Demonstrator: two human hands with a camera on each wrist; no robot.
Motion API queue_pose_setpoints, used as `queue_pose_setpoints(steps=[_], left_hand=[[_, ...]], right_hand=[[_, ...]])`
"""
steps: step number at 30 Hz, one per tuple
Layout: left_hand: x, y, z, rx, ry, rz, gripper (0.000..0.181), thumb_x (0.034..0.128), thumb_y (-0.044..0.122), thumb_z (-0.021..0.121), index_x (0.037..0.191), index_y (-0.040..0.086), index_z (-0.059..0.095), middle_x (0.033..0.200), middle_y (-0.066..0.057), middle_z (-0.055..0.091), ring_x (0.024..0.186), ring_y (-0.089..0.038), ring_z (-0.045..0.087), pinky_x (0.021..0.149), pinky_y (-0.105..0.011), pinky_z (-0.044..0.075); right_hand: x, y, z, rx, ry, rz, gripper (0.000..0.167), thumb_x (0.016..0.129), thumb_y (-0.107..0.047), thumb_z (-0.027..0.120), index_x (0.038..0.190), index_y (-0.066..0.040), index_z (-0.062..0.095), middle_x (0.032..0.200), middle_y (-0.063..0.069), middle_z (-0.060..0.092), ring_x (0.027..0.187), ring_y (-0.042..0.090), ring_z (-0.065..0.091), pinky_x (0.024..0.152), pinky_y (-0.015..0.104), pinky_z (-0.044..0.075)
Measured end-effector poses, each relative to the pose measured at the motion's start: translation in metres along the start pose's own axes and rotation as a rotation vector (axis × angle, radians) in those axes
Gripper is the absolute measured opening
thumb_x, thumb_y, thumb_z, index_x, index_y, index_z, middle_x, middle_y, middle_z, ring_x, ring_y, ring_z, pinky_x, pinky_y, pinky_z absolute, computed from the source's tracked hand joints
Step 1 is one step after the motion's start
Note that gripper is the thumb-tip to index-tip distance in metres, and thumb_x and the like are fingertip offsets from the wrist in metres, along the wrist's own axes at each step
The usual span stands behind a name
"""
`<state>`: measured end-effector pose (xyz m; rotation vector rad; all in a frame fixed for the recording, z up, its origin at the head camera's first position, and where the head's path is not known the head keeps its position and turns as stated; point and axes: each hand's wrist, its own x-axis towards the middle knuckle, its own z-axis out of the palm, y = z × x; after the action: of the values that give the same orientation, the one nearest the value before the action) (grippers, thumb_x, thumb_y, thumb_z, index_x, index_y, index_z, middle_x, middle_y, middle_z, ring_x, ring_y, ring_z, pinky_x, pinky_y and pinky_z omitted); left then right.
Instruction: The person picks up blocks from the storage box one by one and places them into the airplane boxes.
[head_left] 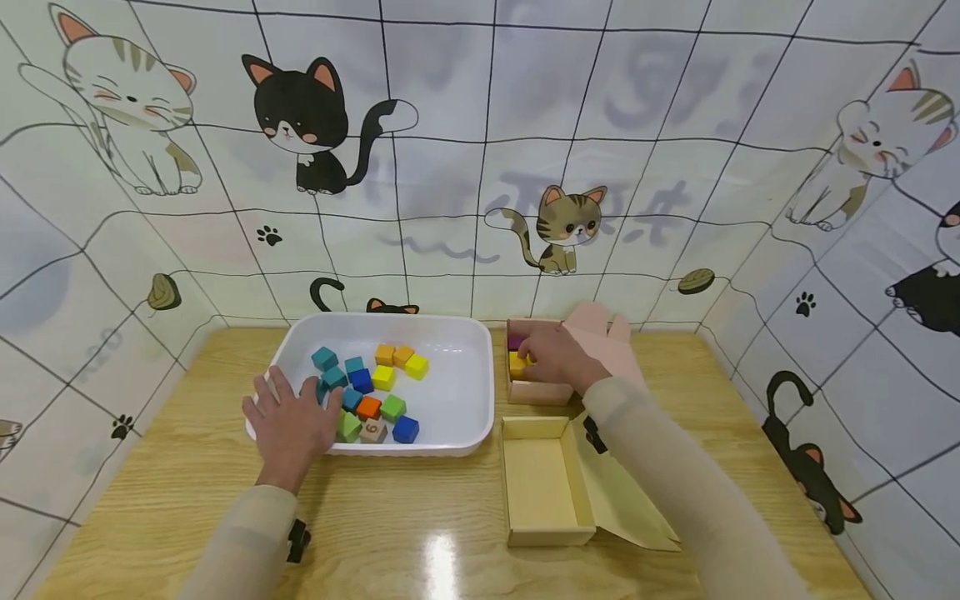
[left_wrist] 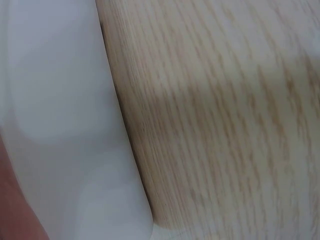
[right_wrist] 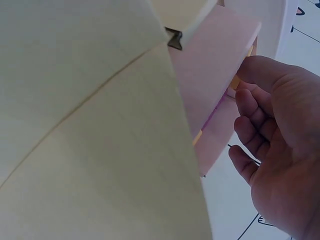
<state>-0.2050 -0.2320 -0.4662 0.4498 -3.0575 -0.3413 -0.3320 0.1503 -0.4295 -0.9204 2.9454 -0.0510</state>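
My left hand (head_left: 294, 427) rests with fingers spread on the front left rim of a white tray (head_left: 450, 417). Several coloured cubes lie loosely in the tray, including a blue cube (head_left: 406, 429), a green cube (head_left: 393, 407) and a wooden cube (head_left: 373, 431) with a mark on top. My right hand (head_left: 555, 357) reaches into a pink box (head_left: 536, 394). Thumb and forefinger pinch a yellow block (right_wrist: 235, 82) at the box's edge. Beside the fingers, a yellow block (head_left: 517, 365) and a purple block (head_left: 514, 342) show in the box. The hand hides the rest of its contents.
A yellow box (head_left: 542, 479) with its lid (head_left: 626, 492) folded out to the right stands in front of the pink box. The pink lid (head_left: 611, 346) lies open under the right wrist. A cat-printed cloth (head_left: 450, 167) surrounds the wooden table (head_left: 397, 525).
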Motion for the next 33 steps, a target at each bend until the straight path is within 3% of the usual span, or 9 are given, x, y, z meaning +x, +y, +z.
queue_pose_setpoints(steps=[4, 9, 16, 27, 33], left_hand=[[0.000, 0.000, 0.001, 0.001, 0.000, 0.000, 0.069, 0.0994, 0.053, 0.034, 0.147, 0.003, 0.037, 0.157, -0.037, -0.003, 0.142, -0.059, -0.004, 0.112, -0.074, -0.001], [0.000, 0.001, 0.000, 0.005, 0.000, -0.001, 0.068, 0.0994, 0.053, 0.034, 0.147, 0.003, 0.037, 0.156, -0.038, -0.002, 0.142, -0.059, -0.003, 0.111, -0.074, 0.000], [-0.001, 0.002, -0.001, 0.014, 0.002, -0.002, 0.068, 0.0995, 0.052, 0.034, 0.147, 0.004, 0.037, 0.156, -0.038, -0.001, 0.143, -0.059, -0.002, 0.112, -0.073, 0.001], [0.000, 0.001, -0.001, 0.008, 0.011, -0.001, 0.068, 0.0994, 0.053, 0.033, 0.146, 0.004, 0.037, 0.156, -0.038, -0.001, 0.143, -0.059, -0.002, 0.111, -0.073, 0.001], [0.000, 0.001, -0.001, 0.010, 0.012, -0.003, 0.068, 0.0994, 0.053, 0.033, 0.146, 0.003, 0.038, 0.156, -0.038, 0.000, 0.143, -0.059, -0.002, 0.111, -0.073, 0.002]], right_hand=[[0.003, 0.001, 0.003, -0.004, -0.008, 0.026, 0.016, 0.085, -0.027, 0.068, 0.093, -0.015, 0.075, 0.090, -0.002, 0.068, 0.086, 0.019, 0.059, 0.091, 0.040, 0.049], [0.005, 0.001, 0.006, -0.011, -0.016, 0.054, 0.018, 0.085, -0.025, 0.067, 0.096, -0.015, 0.075, 0.096, -0.002, 0.071, 0.097, 0.021, 0.061, 0.098, 0.042, 0.048], [0.008, 0.002, 0.014, -0.038, 0.009, 0.094, 0.016, 0.083, -0.029, 0.071, 0.092, -0.016, 0.075, 0.100, -0.002, 0.071, 0.096, 0.021, 0.060, 0.096, 0.039, 0.048], [0.013, -0.002, 0.021, -0.108, -0.020, 0.170, 0.016, 0.085, -0.029, 0.070, 0.093, -0.016, 0.071, 0.107, 0.003, 0.072, 0.115, 0.028, 0.056, 0.111, 0.050, 0.035], [0.016, -0.003, 0.026, -0.119, -0.012, 0.190, 0.014, 0.086, -0.027, 0.070, 0.094, -0.016, 0.071, 0.109, 0.004, 0.072, 0.116, 0.027, 0.056, 0.112, 0.050, 0.034]])
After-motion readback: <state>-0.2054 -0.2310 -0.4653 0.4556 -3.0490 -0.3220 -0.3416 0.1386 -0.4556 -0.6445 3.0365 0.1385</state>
